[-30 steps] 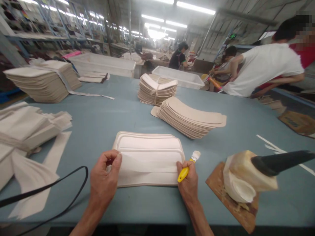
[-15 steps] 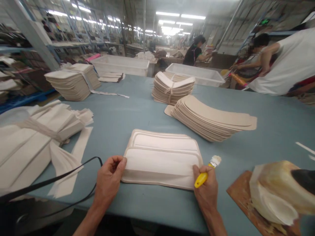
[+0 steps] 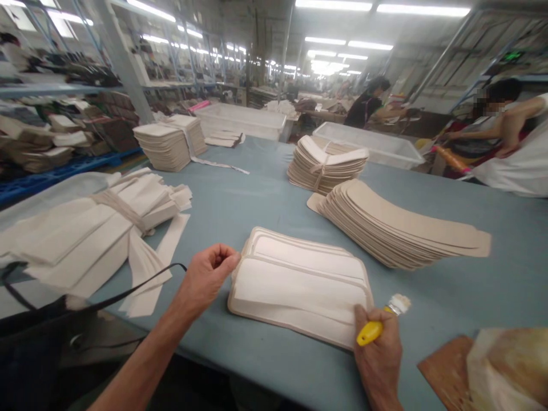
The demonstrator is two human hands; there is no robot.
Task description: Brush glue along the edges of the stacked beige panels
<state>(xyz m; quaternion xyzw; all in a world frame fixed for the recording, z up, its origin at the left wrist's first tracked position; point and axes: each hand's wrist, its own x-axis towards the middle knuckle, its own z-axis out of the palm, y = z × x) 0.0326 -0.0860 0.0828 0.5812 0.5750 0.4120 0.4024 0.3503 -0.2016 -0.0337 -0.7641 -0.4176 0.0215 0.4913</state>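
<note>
Left hand [image 3: 208, 274] pinches the white pad stack [image 3: 299, 285] at its left edge, steadying it. Right hand [image 3: 379, 357] grips a yellow-handled brush [image 3: 381, 322], bristles clear of the table [image 3: 240, 205].

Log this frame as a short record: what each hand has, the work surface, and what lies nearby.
left hand: left hand pinches the left edge of the stack of white padded panels
right hand: right hand in a closed grip on the yellow-handled brush, thumb on the stack's right edge
surface: blue-grey table
nearby: fanned stack of beige curved pieces; tied bundle of white strips
</note>
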